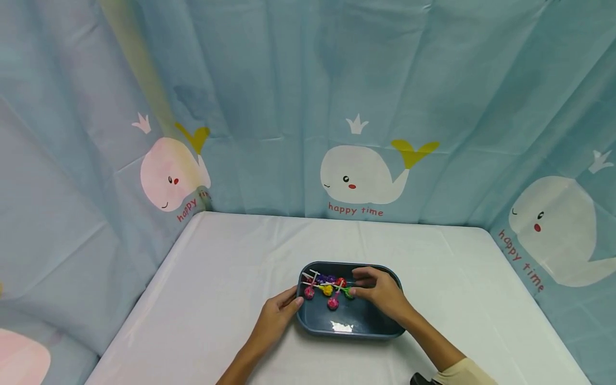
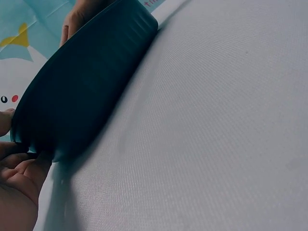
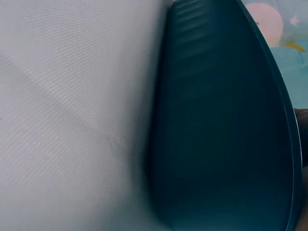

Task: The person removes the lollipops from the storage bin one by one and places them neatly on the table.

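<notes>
At the left, a pale blue curtain (image 1: 62, 214) hangs beside the slanting left edge of the table (image 1: 207, 289), and a broad stretch of white cloth runs from that edge in to the left hand (image 1: 273, 315). This hand grips the left side of the dark blue tray (image 1: 370, 321), thumb at the rim and fingers against the outer wall; in the left wrist view that wall throws a soft shadow along the cloth at its foot.

Just inside the left rim lie white sticks (image 1: 315, 272) and a dark pink lollipop (image 1: 309, 292). Next comes a yellow lollipop (image 1: 327, 290), with purple lollipops (image 1: 327, 278) behind it and a bright pink lollipop (image 1: 333, 303) in front, then a red lollipop (image 1: 341, 282) and a green lollipop (image 1: 348, 294). They gather toward the far left of the tray; its smooth floor shows in the near part, right up to the front wall.

The right hand (image 1: 377, 289) reaches in over the right rim, thumb and fingers slightly apart, thumb tip at the green lollipop; whether it pinches that one, I cannot tell. Past the forearm and cream sleeve (image 1: 467, 373), white cloth again spreads widely to the table's right edge. The far edge stands well apart from the tray.
</notes>
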Demonstrator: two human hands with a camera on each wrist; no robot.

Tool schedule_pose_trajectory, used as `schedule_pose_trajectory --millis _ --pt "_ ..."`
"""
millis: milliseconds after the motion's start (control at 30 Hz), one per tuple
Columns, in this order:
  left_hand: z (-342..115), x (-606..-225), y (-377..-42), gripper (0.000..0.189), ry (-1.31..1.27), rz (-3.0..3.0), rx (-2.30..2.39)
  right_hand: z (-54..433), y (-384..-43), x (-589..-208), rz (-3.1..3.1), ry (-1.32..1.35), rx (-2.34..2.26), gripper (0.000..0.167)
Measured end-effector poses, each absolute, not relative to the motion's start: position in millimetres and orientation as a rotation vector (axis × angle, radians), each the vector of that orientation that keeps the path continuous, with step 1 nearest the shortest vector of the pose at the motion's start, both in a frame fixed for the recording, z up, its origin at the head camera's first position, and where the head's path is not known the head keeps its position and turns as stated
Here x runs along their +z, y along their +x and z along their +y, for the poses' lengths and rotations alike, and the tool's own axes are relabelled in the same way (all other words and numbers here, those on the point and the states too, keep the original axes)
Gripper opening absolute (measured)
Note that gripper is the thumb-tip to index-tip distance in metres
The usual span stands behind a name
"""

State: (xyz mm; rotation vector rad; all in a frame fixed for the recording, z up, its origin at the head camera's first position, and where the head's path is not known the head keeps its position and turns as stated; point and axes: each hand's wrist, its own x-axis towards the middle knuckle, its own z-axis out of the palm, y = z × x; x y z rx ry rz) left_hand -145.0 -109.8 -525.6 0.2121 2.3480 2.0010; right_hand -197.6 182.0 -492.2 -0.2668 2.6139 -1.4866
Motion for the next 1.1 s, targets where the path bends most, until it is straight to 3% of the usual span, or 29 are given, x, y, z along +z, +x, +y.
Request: schedule_pose_trajectory --millis 600,1100 --pt "-110 -530 -145 0.05 0.224 2.287 2.046 171 -204 -491 2.66 -0.204 -1.324 0.038" --pt "-110 -530 -146 0.051 0.217 2.314 2.027 169 -209 -497 2.694 -0.297 -1.17 0.017"
